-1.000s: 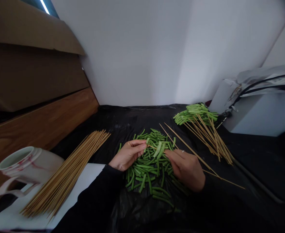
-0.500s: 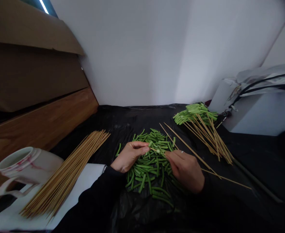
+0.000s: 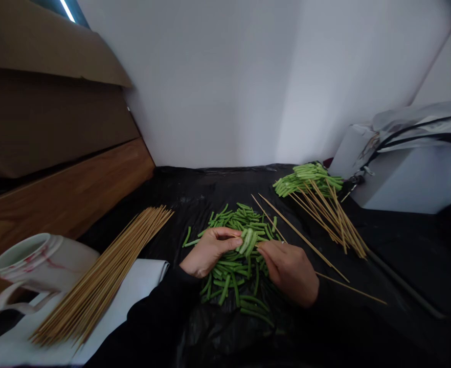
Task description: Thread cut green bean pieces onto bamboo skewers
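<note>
Both hands have drawn slightly closer together since the earlier frame, and the threaded bean pieces [image 3: 248, 242] have rolled from nearly end-on to lie flat side up, showing as a short row. They sit on a thin skewer [image 3: 352, 289] held above the middle of the loose green bean pile [image 3: 231, 267]; its long tail runs out behind the right hand [image 3: 292, 268] toward the lower right. That hand's grip is a narrow pinch around the skewer, just beside the row. On the other side, the left hand [image 3: 212, 250] pinches thumb against forefinger at the pointed end, close against the pieces; its fingertips hide the tip, so whether any point pokes past them is hard to tell.

By its look, the skewer should be light and stiff with a little spring, best taken well back on the bare shaft. The pieces look firm but likely to split or spin if squeezed on one side, so hold them by their flat faces, fingers clear of the point.

Around them on the black-covered surface [image 3: 213, 180] lie a couple of loose skewers [image 3: 294, 229], a stack of filled skewers [image 3: 304, 179] at the far right, and a thick skewer bundle [image 3: 106, 276] beside a mug [image 3: 70, 266].
</note>
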Motion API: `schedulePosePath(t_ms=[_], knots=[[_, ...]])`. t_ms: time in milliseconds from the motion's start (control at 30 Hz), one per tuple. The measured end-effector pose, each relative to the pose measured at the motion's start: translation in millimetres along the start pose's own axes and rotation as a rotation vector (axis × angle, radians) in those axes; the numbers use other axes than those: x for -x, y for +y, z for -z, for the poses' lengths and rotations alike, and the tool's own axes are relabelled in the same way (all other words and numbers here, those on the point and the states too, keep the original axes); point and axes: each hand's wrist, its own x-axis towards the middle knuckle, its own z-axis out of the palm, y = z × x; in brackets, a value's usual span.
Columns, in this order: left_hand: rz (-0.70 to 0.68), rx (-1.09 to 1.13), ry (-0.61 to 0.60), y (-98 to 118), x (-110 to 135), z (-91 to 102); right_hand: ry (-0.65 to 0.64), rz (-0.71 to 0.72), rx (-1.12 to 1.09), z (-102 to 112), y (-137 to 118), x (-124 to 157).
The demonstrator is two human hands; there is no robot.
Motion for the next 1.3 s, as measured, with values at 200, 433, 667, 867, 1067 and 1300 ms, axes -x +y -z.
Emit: schedulePosePath(t_ms=[200, 433, 667, 867, 1067, 1300], knots=[[-0.025, -0.037, -0.001, -1, 0, -3.0, 0.006, 0.015, 0.016, 0, 0, -1], [-0.066, -0.131, 0.044, 17, 2, 8.0, 0.129, -0.012, 0.062, 7, 10, -3], [-0.105, -0.606, 0.010, 24, -2, 29.9, 0.160, -0.017, 0.073, 9, 14, -3], [-0.165, -0.867, -0.069, 11, -1, 25.0, 0.158, -0.024, 0.076, 8, 12, -4], [-0.323, -1.156, -0.132, 10, 5, 14.2, 0.158, -0.018, 0.075, 8, 11, -4], [-0.342, -1.049, -0.154, 12, 5, 10.8, 0.163, -0.011, 0.070, 8, 10, -4]])
